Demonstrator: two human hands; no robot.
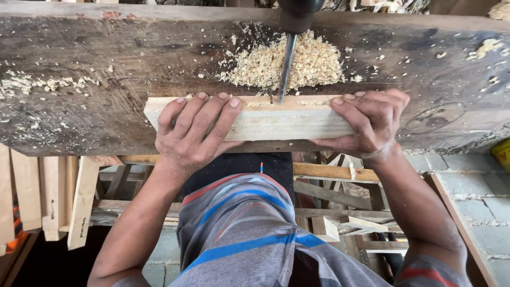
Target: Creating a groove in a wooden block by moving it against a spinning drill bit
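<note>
Pale timber block laid flat on dark, weathered desk, long axis running left to right, near edge flush with or just over desk front edge. Left hand wrapped over left half of block, fingers curled across top face to far edge, grip closed on block. Right hand clamped over right end of block, fingertips on top face, thumb side against front face, grip closed on block. Steel drill bit standing near vertical between both hands, tip meeting block at far edge, chuck cut off by upper frame border. Heap of light wood shavings piled on desk just behind block, around bit. Thinner scatter of shavings at far left of desk; few chips at far right.

No containers visible.

Edges and room: desk front edge running full frame width, ragged at right. Bare desk surface open left of left hand and right of right hand. Below front edge: stacked wooden slats at left, frame rails at centre and right, grey paving at far right. Striped grey, blue and red garment filling space between forearms
</note>
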